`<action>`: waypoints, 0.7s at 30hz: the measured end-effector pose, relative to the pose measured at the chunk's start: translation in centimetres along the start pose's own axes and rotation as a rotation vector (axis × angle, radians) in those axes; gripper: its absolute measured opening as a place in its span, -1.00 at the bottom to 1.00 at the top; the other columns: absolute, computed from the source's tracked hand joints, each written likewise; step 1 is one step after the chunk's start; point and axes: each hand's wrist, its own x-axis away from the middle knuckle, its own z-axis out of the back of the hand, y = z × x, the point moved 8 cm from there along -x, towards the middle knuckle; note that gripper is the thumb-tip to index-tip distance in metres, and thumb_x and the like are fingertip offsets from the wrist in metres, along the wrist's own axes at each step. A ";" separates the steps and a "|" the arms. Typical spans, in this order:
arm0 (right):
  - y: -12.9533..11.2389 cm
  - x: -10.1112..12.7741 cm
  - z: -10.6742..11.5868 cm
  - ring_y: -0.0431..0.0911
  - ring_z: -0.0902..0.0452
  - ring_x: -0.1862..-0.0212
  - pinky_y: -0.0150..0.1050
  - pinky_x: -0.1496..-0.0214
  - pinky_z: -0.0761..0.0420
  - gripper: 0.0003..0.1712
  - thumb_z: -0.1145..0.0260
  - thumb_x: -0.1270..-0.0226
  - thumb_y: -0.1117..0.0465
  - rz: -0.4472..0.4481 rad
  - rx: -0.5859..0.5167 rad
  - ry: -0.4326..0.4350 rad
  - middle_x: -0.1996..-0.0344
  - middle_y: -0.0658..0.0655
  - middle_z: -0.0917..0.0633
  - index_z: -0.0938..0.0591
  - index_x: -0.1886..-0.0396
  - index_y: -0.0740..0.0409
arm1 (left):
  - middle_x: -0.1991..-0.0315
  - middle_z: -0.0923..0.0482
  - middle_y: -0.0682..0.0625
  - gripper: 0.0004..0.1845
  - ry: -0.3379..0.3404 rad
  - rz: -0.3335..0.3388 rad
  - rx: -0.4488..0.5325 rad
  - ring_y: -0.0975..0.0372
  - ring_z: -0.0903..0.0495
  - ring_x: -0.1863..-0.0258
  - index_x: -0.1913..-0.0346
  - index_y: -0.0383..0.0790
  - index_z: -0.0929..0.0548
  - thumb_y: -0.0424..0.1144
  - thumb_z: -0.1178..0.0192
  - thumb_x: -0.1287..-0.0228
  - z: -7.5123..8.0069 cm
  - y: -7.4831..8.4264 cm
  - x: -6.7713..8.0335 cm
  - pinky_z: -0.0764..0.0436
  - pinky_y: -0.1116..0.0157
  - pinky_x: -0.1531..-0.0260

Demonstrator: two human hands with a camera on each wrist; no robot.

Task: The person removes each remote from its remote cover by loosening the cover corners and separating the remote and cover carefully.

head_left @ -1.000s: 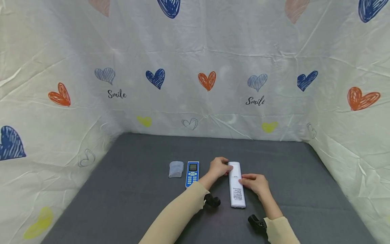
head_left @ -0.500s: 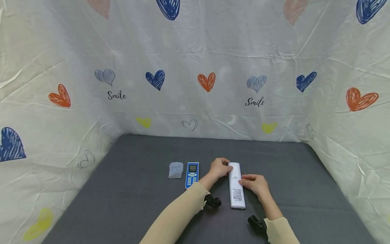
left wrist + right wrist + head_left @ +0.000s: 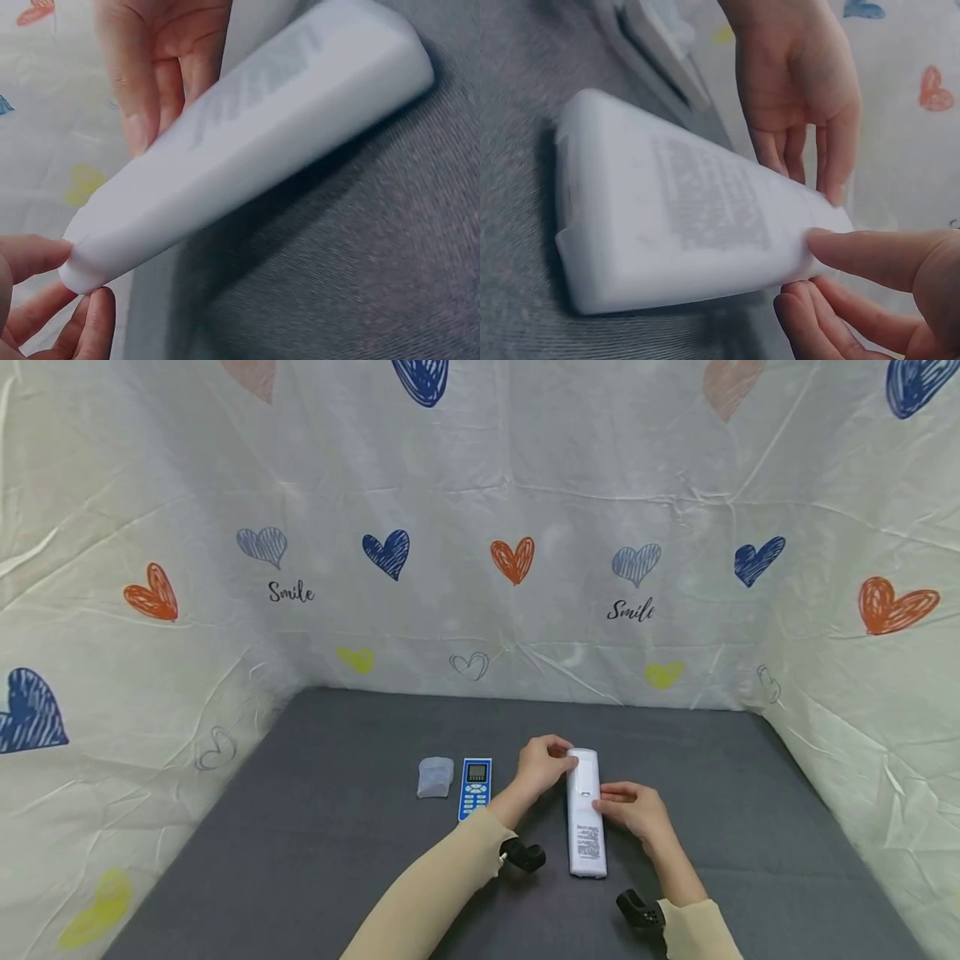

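Lower centre of the head view: a white remote (image 3: 586, 817) lies lengthwise on the grey bench (image 3: 300, 827), printed back side up, its far end raised off the cloth.
Left hand (image 3: 542, 767): at the far end of the white remote, fingertips curled round its tip and pinching it; the left wrist view shows that tip (image 3: 82, 262) held between thumb and fingers, lifted clear of the bench. It seems held this way to steady the end.
Right hand (image 3: 632, 810): on the right side of the white remote near its middle, thumb laid on the back, fingers tucked under the edge; the right wrist view shows the thumb (image 3: 855, 255) on top and fingers below, a narrow pinch. The grip looks suited to working on the back face.
White remote, near end: resting on the bench, toward the lower edge of the frame, so the body tilts up away from the person.
Blue remote (image 3: 474, 788): flat on the bench, left of the left hand, buttons up, apart from both hands.
Pale grey cover (image 3: 435, 777): just left of the blue remote, apart from it.
Backdrop (image 3: 480, 568): white sheet with hearts, filling the upper frame.
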 end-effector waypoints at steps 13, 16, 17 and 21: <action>-1.8 1.0 0.8 -0.14 -0.63 0.19 -0.23 0.11 -0.62 -0.48 -0.49 -0.03 0.26 0.058 0.067 0.005 0.11 0.29 -0.70 -0.59 -0.01 0.36 | 0.34 -0.66 0.00 -0.81 -0.024 -0.125 0.020 0.32 -0.56 0.41 0.20 -0.17 -0.72 -0.25 -0.38 -0.08 1.4 3.0 1.1 -0.57 0.44 0.47; -2.2 1.1 1.0 -0.13 -0.63 0.18 -0.22 0.10 -0.62 -0.49 -0.49 -0.04 0.25 0.071 0.079 0.008 0.12 0.29 -0.70 -0.59 0.00 0.36 | 0.33 -0.68 0.00 -0.81 -0.032 -0.150 0.018 0.31 -0.58 0.40 0.20 -0.16 -0.71 -0.26 -0.38 -0.09 1.6 3.6 1.4 -0.56 0.44 0.46; -2.3 1.2 1.0 -0.12 -0.63 0.17 -0.20 0.10 -0.62 -0.49 -0.48 -0.04 0.25 0.075 0.083 0.010 0.12 0.29 -0.70 -0.59 0.00 0.36 | 0.33 -0.68 -0.01 -0.81 -0.034 -0.157 0.018 0.30 -0.59 0.39 0.20 -0.16 -0.71 -0.26 -0.38 -0.09 1.7 3.7 1.5 -0.56 0.43 0.46; -2.8 1.3 1.1 -0.10 -0.62 0.15 -0.17 0.07 -0.62 -0.50 -0.47 -0.06 0.23 0.082 0.094 0.013 0.11 0.28 -0.69 -0.59 -0.01 0.35 | 0.31 -0.68 -0.01 -0.80 -0.043 -0.173 0.012 0.30 -0.59 0.38 0.18 -0.15 -0.71 -0.26 -0.37 -0.10 1.9 4.2 1.7 -0.56 0.43 0.46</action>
